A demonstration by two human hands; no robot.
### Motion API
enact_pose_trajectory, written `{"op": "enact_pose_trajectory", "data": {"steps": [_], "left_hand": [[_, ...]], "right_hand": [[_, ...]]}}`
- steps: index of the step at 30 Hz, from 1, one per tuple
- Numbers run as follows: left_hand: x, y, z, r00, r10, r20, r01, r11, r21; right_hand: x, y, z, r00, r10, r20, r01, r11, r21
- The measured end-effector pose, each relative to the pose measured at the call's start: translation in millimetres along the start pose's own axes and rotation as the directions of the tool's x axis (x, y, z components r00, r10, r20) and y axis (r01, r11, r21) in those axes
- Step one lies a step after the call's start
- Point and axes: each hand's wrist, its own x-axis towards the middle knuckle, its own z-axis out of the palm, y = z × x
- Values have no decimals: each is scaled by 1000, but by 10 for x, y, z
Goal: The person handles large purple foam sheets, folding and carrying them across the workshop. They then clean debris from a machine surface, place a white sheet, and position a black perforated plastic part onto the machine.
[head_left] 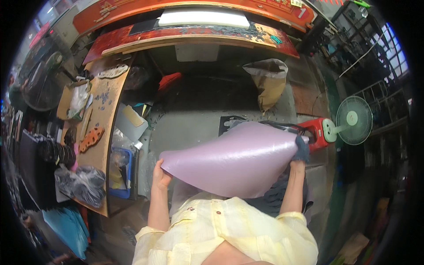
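Between my hands stretches a glossy lilac sheet [229, 154], bowed and sagging in front of my body. My left hand [161, 174] is bare and pinches the sheet's left corner. A dark blue-grey glove covers my right hand [301, 149], which is closed on the right end of the sheet. The glove and the sheet partly hide the right fingers. Below the sheet's lower right edge, dark, ridged material [276, 196] shows in part near my lap.
Ahead stands a red machine bench [190, 37] with a white block [203, 18] on it. A wooden side table [99, 132] at left carries bags and cut pieces. To the right are a green fan [353, 119] and a red box [318, 132]; a sack [267, 84] stands beyond.
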Motion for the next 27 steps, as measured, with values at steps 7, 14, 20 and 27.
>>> {"op": "enact_pose_trajectory", "data": {"steps": [7,14,20,27], "left_hand": [[971,247,452,987,-160,-1,155,961,230],[1977,-185,1613,725,-681,-100,46,-96,994],[2401,224,2661,659,-651,377,-344,186,920],[3637,1755,4104,719,212,661,-694,166,701]], "right_hand": [[551,274,95,930,-151,-336,34,943,-330],[100,-496,-1099,756,-334,-563,103,910,-400],[-674,455,-2219,701,-431,-569,-672,-132,-729],[1671,1825,-370,774,468,-426,-457,-52,-888]]}}
